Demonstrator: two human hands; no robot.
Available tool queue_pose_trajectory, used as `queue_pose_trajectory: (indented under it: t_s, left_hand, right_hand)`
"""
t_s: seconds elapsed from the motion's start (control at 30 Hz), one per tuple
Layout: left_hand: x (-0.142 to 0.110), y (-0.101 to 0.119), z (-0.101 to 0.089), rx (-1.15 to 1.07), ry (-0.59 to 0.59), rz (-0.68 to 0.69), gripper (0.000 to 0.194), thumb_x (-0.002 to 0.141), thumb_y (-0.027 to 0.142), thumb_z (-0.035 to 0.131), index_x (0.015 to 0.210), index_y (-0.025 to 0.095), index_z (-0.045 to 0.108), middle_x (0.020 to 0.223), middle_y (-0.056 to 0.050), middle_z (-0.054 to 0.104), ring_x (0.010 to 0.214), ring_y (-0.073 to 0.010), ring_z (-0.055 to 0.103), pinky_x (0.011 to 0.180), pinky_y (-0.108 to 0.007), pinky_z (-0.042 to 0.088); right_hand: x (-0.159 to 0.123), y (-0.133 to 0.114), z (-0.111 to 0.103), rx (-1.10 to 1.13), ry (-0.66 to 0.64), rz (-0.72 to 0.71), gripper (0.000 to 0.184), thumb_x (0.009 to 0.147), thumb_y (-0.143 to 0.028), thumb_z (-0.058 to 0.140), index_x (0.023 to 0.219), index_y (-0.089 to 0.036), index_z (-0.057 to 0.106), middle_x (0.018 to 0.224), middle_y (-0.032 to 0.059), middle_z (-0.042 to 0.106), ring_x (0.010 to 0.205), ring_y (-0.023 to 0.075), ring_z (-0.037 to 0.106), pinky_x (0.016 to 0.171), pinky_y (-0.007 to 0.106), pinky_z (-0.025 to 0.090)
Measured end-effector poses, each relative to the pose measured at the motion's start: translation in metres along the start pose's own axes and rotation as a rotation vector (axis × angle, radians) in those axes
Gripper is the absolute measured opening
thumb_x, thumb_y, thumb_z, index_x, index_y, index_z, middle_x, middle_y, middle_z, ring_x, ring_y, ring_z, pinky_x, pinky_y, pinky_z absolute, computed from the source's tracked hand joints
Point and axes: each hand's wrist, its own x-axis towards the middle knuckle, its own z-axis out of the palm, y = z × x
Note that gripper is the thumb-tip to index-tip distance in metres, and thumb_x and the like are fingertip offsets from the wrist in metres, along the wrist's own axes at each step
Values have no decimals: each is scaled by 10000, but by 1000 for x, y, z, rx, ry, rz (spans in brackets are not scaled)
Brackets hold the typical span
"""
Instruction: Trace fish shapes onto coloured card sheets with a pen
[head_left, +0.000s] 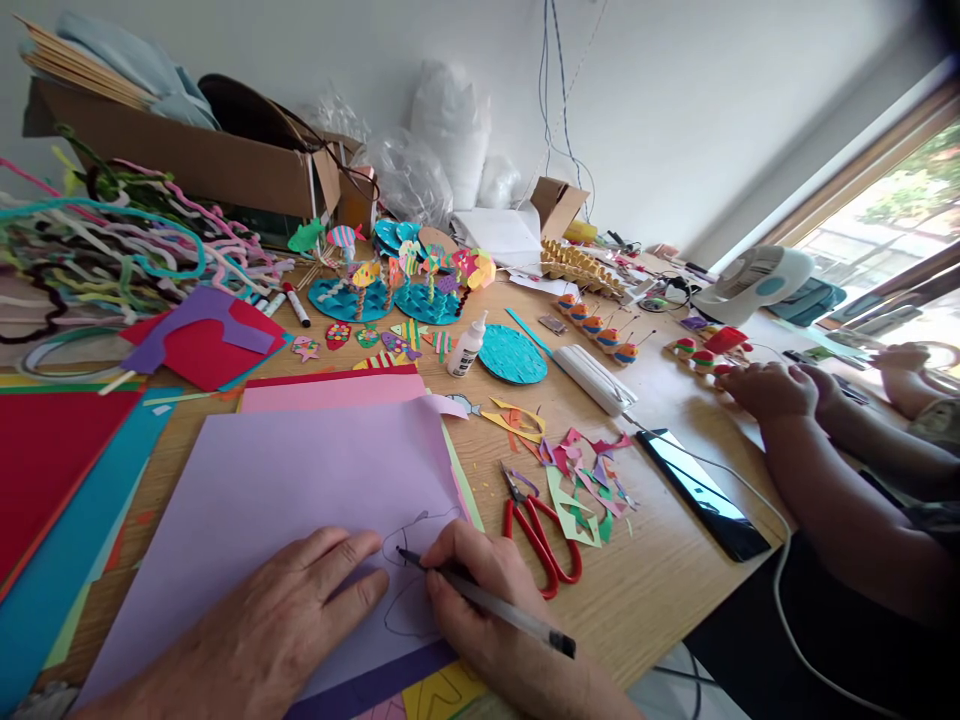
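A sheet of purple paper (300, 470) lies in front of me, with fish-like outlines drawn in dark ink near its right edge. My right hand (487, 590) grips a pen (502, 606) with a clear barrel, and its tip touches the paper inside the upper outline. Flat on the sheet, my left hand (300, 600) has its fingers stretched out just left of the drawing. Red-handled scissors (541, 540) rest on the table beside my right hand. Beyond them are colourful paper scraps (589, 480).
Cut paper fish (401, 345), a glue bottle (467, 347) and a blue disc (513, 354) lie behind the sheet. Pipe cleaners (127, 230) are piled at left. On the right are a power strip (592, 378), a phone (701, 490) and another person's hands (772, 390).
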Motion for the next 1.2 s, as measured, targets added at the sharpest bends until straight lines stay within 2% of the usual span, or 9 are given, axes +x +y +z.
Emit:
queue_pose_trajectory:
  t_s: [0.3, 0.4, 0.5, 0.6, 0.73, 0.87, 1.07, 1.2]
  left_hand:
    - [4, 0, -4, -79, -11, -22, 578, 728, -57, 361, 1149, 261, 598, 1218, -10, 624, 1062, -172, 583, 889, -271, 518]
    - [0, -6, -6, -95, -45, 11, 607, 746, -44, 381, 1226, 278, 567, 1266, -9, 601, 1112, -176, 567, 925, -276, 501]
    - [-1, -7, -10, -95, -66, 68, 618, 750, -28, 402, 1254, 297, 552, 1294, -4, 579, 1126, -172, 559, 941, -270, 490]
    - [3, 1, -17, -121, -56, 69, 538, 760, -8, 410, 1149, 302, 615, 1238, 1, 609, 1095, -185, 572, 917, -283, 503]
    - [11, 16, -21, -156, -71, 79, 502, 768, -34, 411, 1068, 294, 646, 1144, 6, 651, 1011, -179, 606, 875, -269, 511]
    - [11, 19, -19, -114, -106, 89, 557, 755, -56, 433, 1139, 305, 615, 1149, -1, 651, 1009, -200, 605, 878, -311, 508]
    - [8, 18, -13, -68, -50, 117, 535, 796, -28, 440, 1187, 304, 593, 1156, -18, 640, 1026, -193, 579, 884, -280, 487]
    - [7, 22, -10, -65, -40, 68, 540, 787, -35, 425, 1171, 300, 605, 1150, -24, 635, 1025, -199, 570, 894, -299, 477]
  right_hand:
    - [-18, -3, -10, 76, 52, 132, 90, 737, -174, 446, 732, -198, 533, 594, -29, 513, 519, 106, 447, 463, 188, 335]
    - [-28, 1, -6, 117, 72, 85, 101, 705, -143, 433, 735, -205, 507, 544, -66, 421, 462, 89, 384, 431, 180, 293]
    - [-33, 3, -1, 88, 80, 52, 128, 723, -118, 444, 780, -205, 519, 587, -61, 470, 490, 87, 426, 454, 172, 315]
    - [-34, 1, 1, 20, 79, 21, 141, 747, -107, 465, 816, -205, 538, 644, -47, 538, 543, 93, 485, 496, 170, 348]
    - [-33, 0, 2, -28, 101, 8, 157, 709, -87, 458, 777, -205, 538, 618, -48, 534, 531, 96, 485, 496, 176, 347]
    - [-33, 1, 5, -36, 120, 19, 177, 682, -79, 445, 757, -208, 541, 576, -56, 514, 486, 93, 464, 466, 173, 339]
    - [-32, -1, 7, -65, 185, -86, 165, 679, -80, 449, 725, -205, 545, 583, -45, 551, 499, 94, 502, 487, 170, 365]
    - [-32, -1, 7, -94, 186, -118, 155, 682, -82, 456, 717, -203, 546, 580, -43, 557, 493, 92, 504, 489, 170, 367]
